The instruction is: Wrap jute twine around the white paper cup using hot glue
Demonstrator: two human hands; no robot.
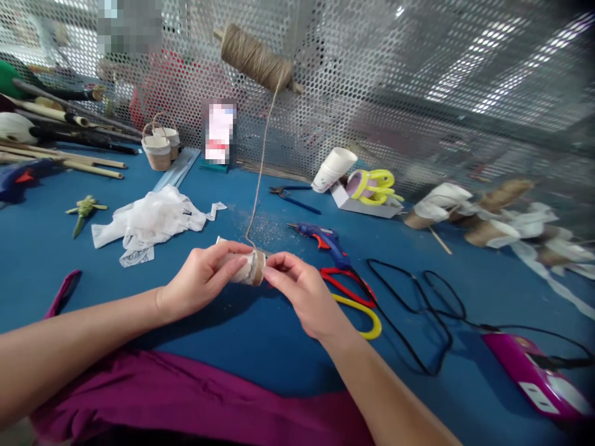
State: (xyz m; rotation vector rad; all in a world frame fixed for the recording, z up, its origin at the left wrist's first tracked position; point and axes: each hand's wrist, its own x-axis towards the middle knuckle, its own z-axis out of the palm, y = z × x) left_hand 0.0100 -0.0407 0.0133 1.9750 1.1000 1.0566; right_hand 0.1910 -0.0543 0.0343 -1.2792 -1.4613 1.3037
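A white paper cup [242, 274] lies on its side between my hands, with a band of brown twine [259, 267] wound round its right end. My left hand [204, 272] wraps round the cup's body from the left. At the twined end, the thumb and fingers of my right hand [297, 285] are closed on the cup; the fingertips are partly hidden. A single strand of twine [263, 164] runs from the cup up to a twine spool [253, 59] hung on the perforated metal screen.
Right of my hands lie a blue glue gun [325, 238], scissors with red and yellow handles [367, 316], a black cord [418, 272] and a magenta power strip [534, 371]. Behind are pliers [297, 197] and stacked paper cups [333, 168]. White lace [153, 220] and small twine-handled baskets [157, 152] stand left.
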